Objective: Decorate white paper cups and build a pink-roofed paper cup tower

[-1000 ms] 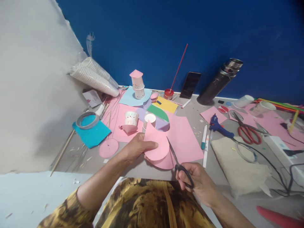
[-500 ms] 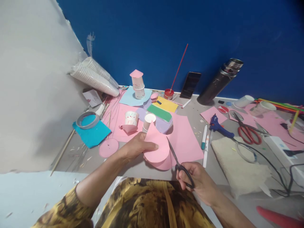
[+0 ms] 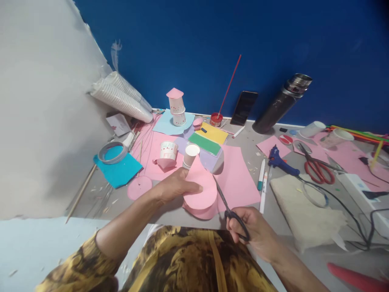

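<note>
My left hand (image 3: 174, 187) pinches pink paper (image 3: 202, 192) between thumb and fingers. The upper piece has a rounded lower edge and a point at the top; more pink paper shows beneath it. My right hand (image 3: 252, 229) grips black-handled scissors (image 3: 224, 198) by the loops. Their blades look nearly closed, with the tips at the paper's right edge. Just beyond my left hand stands a white paper cup (image 3: 191, 153). A decorated cup (image 3: 168, 152) with a pink cone lies to its left, and a pink paper disc (image 3: 139, 188) rests near my left forearm.
A stacked-cup tower (image 3: 177, 107) stands at the back, near a phone (image 3: 244, 107) and a dark flask (image 3: 281, 105) leaning on the wall. At the right are a blue glue gun (image 3: 281, 161), red-handled scissors (image 3: 319, 170) and a cloth (image 3: 304, 215). Bagged cups (image 3: 121, 99) lean left.
The pink paper has shifted slightly in my left hand, and its lower layer shows more below the upper one. My right hand and the scissors have hardly moved.
</note>
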